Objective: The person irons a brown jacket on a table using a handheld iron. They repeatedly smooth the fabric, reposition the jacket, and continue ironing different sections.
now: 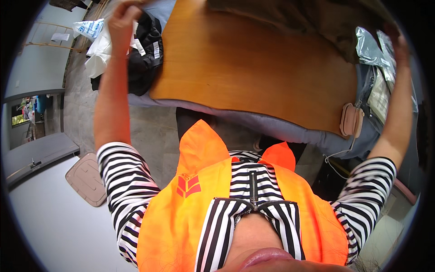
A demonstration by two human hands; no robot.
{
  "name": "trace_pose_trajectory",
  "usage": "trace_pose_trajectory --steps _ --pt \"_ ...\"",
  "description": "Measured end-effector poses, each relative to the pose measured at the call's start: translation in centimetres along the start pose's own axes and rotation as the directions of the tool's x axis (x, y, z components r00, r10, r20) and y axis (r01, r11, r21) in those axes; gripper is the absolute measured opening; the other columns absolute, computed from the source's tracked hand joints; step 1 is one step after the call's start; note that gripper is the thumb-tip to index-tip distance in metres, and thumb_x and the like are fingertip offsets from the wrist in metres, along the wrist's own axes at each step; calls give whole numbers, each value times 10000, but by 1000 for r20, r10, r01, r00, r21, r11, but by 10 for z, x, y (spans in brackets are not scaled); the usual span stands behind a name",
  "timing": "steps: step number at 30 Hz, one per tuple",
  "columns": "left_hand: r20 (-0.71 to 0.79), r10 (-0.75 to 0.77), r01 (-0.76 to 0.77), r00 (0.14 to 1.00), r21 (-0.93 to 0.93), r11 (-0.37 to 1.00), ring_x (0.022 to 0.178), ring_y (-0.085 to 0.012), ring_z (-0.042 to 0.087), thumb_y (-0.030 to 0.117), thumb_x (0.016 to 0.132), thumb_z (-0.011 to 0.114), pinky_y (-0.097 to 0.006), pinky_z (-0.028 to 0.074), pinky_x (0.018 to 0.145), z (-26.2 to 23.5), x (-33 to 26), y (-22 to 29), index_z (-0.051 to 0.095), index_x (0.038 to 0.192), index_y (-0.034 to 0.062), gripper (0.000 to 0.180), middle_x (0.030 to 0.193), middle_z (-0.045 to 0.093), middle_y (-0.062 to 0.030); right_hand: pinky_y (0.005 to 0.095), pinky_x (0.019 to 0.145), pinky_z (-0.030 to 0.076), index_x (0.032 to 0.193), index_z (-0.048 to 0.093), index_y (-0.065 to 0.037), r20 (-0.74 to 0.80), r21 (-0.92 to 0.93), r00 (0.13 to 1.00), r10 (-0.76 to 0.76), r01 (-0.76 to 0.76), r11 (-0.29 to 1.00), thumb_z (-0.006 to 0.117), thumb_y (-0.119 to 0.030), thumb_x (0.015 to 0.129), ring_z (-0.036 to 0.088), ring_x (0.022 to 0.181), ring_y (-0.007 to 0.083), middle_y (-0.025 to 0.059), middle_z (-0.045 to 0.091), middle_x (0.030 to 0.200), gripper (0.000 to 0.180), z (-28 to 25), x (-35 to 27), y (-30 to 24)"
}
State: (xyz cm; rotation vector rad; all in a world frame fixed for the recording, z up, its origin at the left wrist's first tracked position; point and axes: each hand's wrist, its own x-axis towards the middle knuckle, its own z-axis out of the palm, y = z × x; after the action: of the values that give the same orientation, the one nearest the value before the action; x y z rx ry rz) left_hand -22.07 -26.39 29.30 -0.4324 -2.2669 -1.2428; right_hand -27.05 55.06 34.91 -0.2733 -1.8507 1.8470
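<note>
My left hand (121, 20), upper left of the frame, and right hand (401, 45), upper right, are raised beside a dark olive cloth (317, 18) over the orange-brown wooden counter (253, 68). I cannot tell either grip's closure or hold. I judge lifting both sides level works best.

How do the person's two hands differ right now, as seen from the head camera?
The left hand is raised at the picture's upper left, over a black garment and white plastic bags. The right hand is raised at the far right rim, beside clear plastic packets. The left hand shows clearly; the right is partly cut off and dim. Both rise from striped sleeves, either side of the wooden tabletop.
</note>
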Motion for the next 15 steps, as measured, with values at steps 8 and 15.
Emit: trace_pose_trajectory --steps 8,15 --pt "408 -2 -37 913 89 995 1146 -357 621 -57 745 624 -417 513 957 113 -221 -68 582 859 33 152 1017 636 -132 326 701 546 1111 718 9 -370 -465 882 293 -448 764 757 -406 873 675 807 195 66 717 971 480 -44 -163 235" --pt "445 -44 -98 894 291 952 1218 -345 562 -11 737 670 -444 470 1000 94 -271 -85 595 874 57 171 1051 629 -89 460 896 545 1034 751 47 -483 -861 834 267 -508 29 627 -496 877 712 1027 371 259 729 1070 579 -62 -225 271"
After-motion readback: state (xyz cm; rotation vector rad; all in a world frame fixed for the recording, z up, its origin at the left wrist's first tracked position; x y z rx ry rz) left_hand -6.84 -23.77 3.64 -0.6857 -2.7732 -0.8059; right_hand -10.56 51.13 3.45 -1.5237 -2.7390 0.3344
